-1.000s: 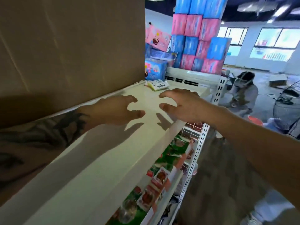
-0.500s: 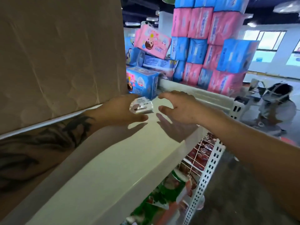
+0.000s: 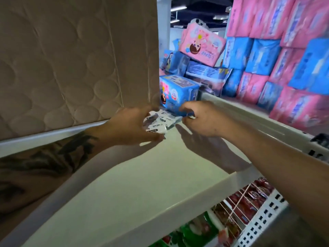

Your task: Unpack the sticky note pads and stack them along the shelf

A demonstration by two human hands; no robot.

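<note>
Head view gives us a blurred moment, and much is hard to read. We see a wrapped pack of pads (image 3: 161,122) lying on the white shelf (image 3: 142,184), at its far end, partly covered by both hands; only the words "Y NOTE" on a black label come through. Our left hand (image 3: 130,127) curls its fingers over the pack's top and its thumb reaches under the near edge, so it seems to grip the pack. Our right hand (image 3: 201,120) curls at the pack's right end; whether it pinches the wrapper, we cannot tell. A cardboard box (image 3: 71,59) blocks the left of the view. Behind the pack stands a blue package (image 3: 178,93), partly hidden by the right hand.
</note>
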